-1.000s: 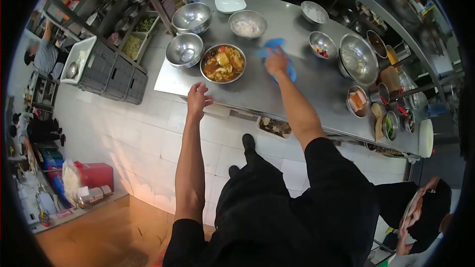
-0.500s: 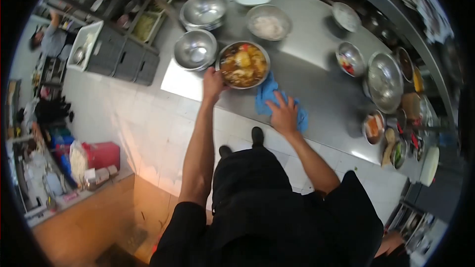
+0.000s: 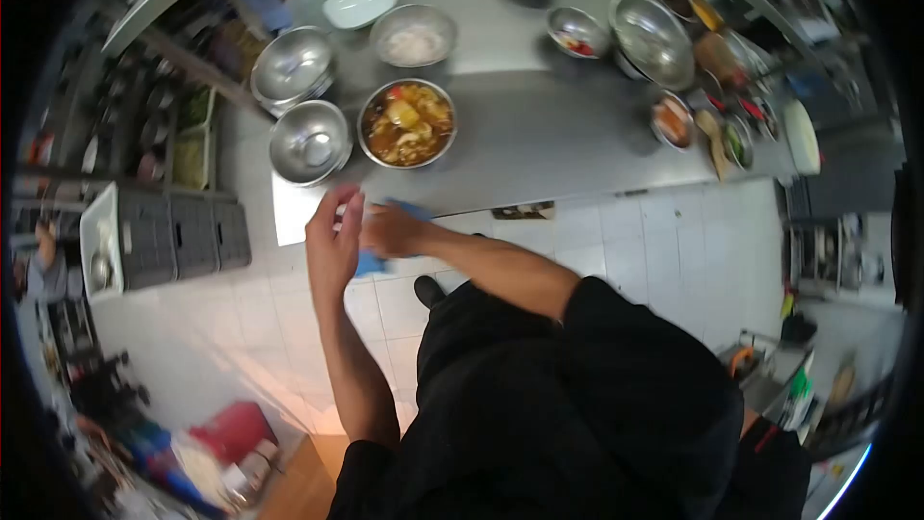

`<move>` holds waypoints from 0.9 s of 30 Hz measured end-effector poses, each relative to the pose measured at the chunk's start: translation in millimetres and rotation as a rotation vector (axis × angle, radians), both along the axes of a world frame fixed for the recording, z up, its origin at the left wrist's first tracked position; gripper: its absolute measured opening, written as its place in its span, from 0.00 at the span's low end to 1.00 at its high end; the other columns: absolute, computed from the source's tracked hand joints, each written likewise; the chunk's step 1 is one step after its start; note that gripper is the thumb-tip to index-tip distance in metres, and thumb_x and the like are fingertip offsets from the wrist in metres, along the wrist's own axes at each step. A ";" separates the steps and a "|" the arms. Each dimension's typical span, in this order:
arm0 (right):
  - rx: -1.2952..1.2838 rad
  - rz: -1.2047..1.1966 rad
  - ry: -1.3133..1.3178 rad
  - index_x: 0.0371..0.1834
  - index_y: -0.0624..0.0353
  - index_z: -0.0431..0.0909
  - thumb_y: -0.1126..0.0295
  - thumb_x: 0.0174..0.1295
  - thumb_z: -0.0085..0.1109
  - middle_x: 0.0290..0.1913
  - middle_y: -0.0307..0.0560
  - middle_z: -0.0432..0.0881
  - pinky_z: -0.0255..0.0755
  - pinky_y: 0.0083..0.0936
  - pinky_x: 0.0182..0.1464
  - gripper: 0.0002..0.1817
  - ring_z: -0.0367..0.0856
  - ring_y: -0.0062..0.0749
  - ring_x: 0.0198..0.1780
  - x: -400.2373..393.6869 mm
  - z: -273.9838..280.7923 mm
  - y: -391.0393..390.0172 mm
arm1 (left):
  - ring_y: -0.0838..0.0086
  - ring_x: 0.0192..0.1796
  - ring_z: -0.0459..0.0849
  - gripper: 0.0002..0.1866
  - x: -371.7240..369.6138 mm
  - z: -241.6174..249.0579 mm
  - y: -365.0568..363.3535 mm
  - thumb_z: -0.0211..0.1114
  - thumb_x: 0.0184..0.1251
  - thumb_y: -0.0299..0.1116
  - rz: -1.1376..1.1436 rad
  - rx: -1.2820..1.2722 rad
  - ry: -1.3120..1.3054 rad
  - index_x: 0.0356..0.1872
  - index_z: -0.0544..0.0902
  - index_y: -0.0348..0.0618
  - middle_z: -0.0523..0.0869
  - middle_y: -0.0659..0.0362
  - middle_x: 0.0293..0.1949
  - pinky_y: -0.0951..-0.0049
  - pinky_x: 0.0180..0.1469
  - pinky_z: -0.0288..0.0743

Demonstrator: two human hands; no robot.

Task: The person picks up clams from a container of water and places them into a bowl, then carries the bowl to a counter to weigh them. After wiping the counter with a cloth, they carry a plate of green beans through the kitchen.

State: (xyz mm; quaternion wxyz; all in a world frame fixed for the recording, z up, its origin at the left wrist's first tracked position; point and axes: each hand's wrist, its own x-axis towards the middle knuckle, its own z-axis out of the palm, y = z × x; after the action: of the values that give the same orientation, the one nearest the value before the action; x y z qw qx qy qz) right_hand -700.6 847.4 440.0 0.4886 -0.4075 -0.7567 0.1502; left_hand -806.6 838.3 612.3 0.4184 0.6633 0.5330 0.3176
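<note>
My right hand point(image 3: 397, 233) is closed on a blue cloth point(image 3: 370, 265) at the near edge of the steel table point(image 3: 558, 125), at six o'clock from a metal bowl of brown stew point(image 3: 407, 125); the cloth pokes out on both sides of my knuckles, a bit blurred. My left hand point(image 3: 332, 243) hangs just beside it, at seven o'clock from the stew, thumb and fingers loosely bent and parted; I can't tell whether it touches the cloth. Reading round from that bowl: a steel mixing bowl point(image 3: 311, 143) sits at nine, nested mixing bowls point(image 3: 294, 65) at ten, a white dish point(image 3: 360, 4) at eleven, and a metal bowl with white contents point(image 3: 414, 39) at twelve.
</note>
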 end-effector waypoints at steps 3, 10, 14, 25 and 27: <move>-0.698 0.232 0.018 0.30 0.59 0.81 0.82 0.44 0.49 0.37 0.46 0.83 0.73 0.36 0.45 0.13 0.80 0.41 0.38 161.7 42.4 -85.1 | 0.82 0.27 0.73 0.15 -45.0 -1.4 -24.8 0.57 0.69 0.39 -0.268 -0.262 -0.071 0.45 0.80 0.36 0.84 0.60 0.35 0.80 0.31 0.70; -0.446 -1.154 -0.372 0.49 0.53 0.79 0.66 0.57 0.47 0.57 0.50 0.75 0.63 0.40 0.62 0.18 0.72 0.44 0.59 408.1 16.2 -81.6 | 0.83 0.29 0.72 0.13 -60.8 -6.3 -31.6 0.59 0.67 0.33 -0.383 -0.479 -0.056 0.47 0.78 0.36 0.84 0.61 0.34 0.81 0.32 0.69; -0.817 -1.229 -0.633 0.59 0.37 0.72 0.57 0.56 0.50 0.67 0.47 0.64 0.58 0.56 0.61 0.24 0.62 0.58 0.65 306.4 8.4 7.2 | 0.84 0.29 0.71 0.12 -1.8 13.4 -16.8 0.58 0.67 0.33 -0.423 -0.414 -0.104 0.47 0.78 0.37 0.84 0.62 0.34 0.82 0.31 0.68; -0.329 -0.638 -0.681 0.39 0.35 0.81 0.70 0.46 0.59 0.56 0.32 0.74 0.67 0.50 0.52 0.16 0.70 0.43 0.57 350.4 14.8 -179.0 | 0.80 0.37 0.77 0.15 186.5 -34.5 -50.6 0.59 0.68 0.38 -1.034 -0.797 -0.345 0.50 0.77 0.42 0.82 0.59 0.42 0.79 0.40 0.73; -0.819 -1.116 -0.677 0.40 0.39 0.80 0.69 0.48 0.59 0.53 0.38 0.75 0.69 0.48 0.51 0.15 0.73 0.39 0.53 374.3 46.0 -211.0 | 0.77 0.39 0.80 0.19 207.9 -64.9 -91.5 0.59 0.67 0.42 -1.007 -1.192 -0.693 0.53 0.74 0.41 0.82 0.53 0.45 0.76 0.40 0.75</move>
State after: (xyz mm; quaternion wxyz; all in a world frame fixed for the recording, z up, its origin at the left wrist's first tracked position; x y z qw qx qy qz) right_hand -326.2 636.3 486.0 0.0442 -0.9010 -0.4313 0.0165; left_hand -598.8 746.8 547.4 0.9282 0.3556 0.0948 -0.0548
